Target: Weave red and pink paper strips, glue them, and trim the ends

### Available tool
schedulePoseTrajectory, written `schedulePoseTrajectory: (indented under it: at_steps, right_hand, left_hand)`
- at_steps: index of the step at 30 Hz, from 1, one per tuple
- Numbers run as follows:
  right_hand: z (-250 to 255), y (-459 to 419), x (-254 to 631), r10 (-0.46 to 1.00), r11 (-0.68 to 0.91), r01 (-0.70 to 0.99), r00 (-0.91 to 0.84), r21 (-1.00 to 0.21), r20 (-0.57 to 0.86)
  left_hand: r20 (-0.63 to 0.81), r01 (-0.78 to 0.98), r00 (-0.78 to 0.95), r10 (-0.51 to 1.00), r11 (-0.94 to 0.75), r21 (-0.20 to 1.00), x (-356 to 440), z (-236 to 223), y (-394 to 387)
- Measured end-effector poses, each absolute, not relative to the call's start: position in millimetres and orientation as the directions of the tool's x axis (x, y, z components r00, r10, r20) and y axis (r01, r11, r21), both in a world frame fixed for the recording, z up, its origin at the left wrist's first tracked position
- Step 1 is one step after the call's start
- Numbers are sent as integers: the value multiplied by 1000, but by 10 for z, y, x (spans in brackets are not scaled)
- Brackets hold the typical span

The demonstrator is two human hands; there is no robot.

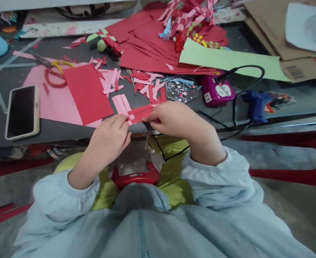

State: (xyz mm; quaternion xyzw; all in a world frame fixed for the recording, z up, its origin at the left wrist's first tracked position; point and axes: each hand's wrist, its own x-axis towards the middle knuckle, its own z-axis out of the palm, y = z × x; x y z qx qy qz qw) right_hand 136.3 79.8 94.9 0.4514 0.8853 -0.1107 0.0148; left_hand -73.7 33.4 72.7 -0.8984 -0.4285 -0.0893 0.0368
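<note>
Near the table's front edge, a slit piece of pink paper (121,104) and a slit piece of red paper (141,114) cross in a small checkered weave (131,117). My left hand (111,135) is closed at the left side of the weave, its fingertips pressed on the paper. On the right, my right hand (171,118) pinches the red paper between thumb and index finger. The fingertips cover part of both papers. Pink and red paper scraps (152,87) lie just behind the weave.
To the left are a phone (22,111), scissors (56,73), a red sheet (89,94) and a pink sheet (57,111). Red paper (149,53) piles up behind. A purple power adapter (217,91), a black cable (234,111) and a blue glue gun (258,105) are right.
</note>
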Motion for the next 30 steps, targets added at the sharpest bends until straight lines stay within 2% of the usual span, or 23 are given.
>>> schedulePoseTrajectory:
  at_steps: [6,11,15,19,21,24,26,30]
  right_hand:
    - [934,817,1334,789,558,798,-595,-229,-154]
    - [908,824,1366,782,577,767,-618,-282,-82]
    - [954,702,1477,820,561,775,-568,-293,67]
    - [1082,430,1718,873,470,818,-375,-330,312]
    - [1158,315,1939,881,358,875,-200,-327,430]
    - [1241,273,2427,805,-77,945,247,-317,539]
    - [1256,328,2803,819,-278,914,386,-294,425]
    - [1178,490,3373,869,-435,880,466,-188,169]
  left_hand:
    - [165,796,603,780,-602,-61,-693,744,400]
    - [142,842,540,830,-531,-100,-631,786,428]
    - [129,879,475,871,-462,-113,-580,798,423]
    - [76,898,430,900,-418,-139,-522,813,432]
    - [61,901,418,906,-406,-152,-493,829,443]
    - [45,908,400,915,-389,-156,-458,866,458]
    - [37,913,386,922,-376,-156,-439,895,467]
    - [7,919,360,933,-353,-174,-401,937,483]
